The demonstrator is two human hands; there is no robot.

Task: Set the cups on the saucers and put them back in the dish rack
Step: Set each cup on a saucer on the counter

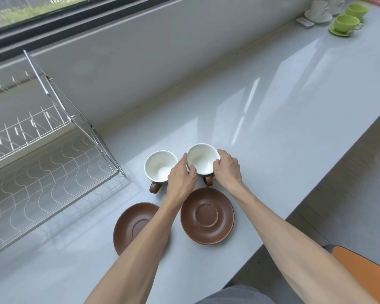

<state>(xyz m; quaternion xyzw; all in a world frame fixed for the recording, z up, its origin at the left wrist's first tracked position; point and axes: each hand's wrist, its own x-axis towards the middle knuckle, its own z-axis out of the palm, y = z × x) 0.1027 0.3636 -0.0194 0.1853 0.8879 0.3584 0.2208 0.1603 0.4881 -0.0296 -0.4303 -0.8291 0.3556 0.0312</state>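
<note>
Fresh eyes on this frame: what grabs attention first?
Both hands, left hand and right hand, close around the right cup at mid-counter, beside the left cup. Two brown saucers sit bare just in front. The wire dish rack fills the left side, and green cups stand far right.

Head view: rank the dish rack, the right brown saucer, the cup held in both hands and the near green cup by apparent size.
1. dish rack
2. right brown saucer
3. held cup
4. near green cup, though it stands far off, so its real size against the held cup is unsure.
</note>
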